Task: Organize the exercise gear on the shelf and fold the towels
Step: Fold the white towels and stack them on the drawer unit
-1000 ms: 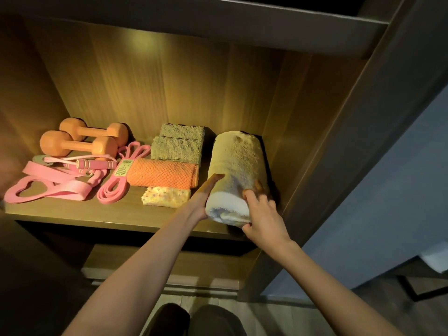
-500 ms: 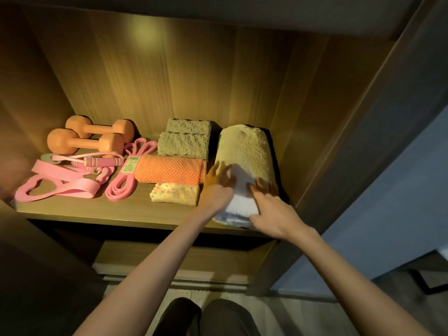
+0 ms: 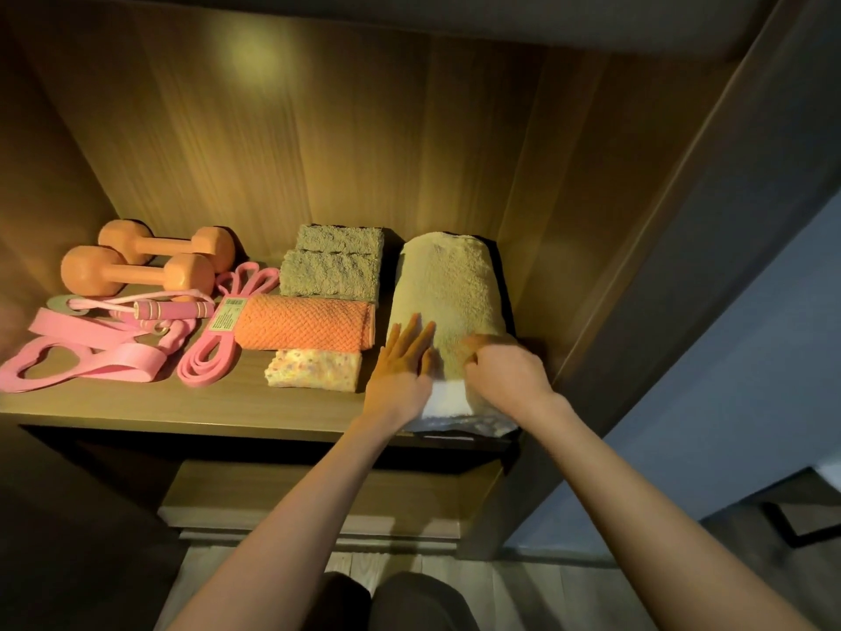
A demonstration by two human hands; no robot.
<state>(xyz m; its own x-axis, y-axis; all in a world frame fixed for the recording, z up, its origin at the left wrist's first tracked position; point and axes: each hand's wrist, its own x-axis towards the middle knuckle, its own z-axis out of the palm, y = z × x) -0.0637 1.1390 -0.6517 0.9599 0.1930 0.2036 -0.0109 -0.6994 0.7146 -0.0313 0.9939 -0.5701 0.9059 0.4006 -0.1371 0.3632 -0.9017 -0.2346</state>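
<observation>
Head view. Desk: Where does the rolled towel (image 3: 448, 284) lie?

Photographer: At the right end of the wooden shelf (image 3: 182, 407), running front to back, close to the cabinet's right wall (image 3: 569, 220). Its white near end sits at the shelf's front edge.

Desk: And the hands?

Photographer: Both are on the near half of the roll. The left hand (image 3: 400, 371) lies flat on the left side, fingers straight and close together, pressing the pile. The right hand (image 3: 505, 371) sits on the right side with its fingers curled, gripping the cloth.

Desk: What else is on the shelf?

Photographer: Just left of the roll is a row of folded cloths. A speckled cloth (image 3: 314, 368) is at the front with an orange waffle towel (image 3: 302, 327) behind it. Then come two grey-green towels (image 3: 330, 280), one behind the other. Beside the orange towel lies a pink loop band (image 3: 214, 352) with a paper label. A pink jump rope (image 3: 173, 308) lies further left, and flat pink resistance bands (image 3: 91, 352) are at the far left front. Two orange dumbbells (image 3: 136, 273) rest side by side in the back left corner.

Desk: Anything below?

Photographer: A lower board (image 3: 309, 498) in shadow, pale floor planks (image 3: 364, 567), and the person's dark-clad knees (image 3: 418, 603) at the bottom edge.
</observation>
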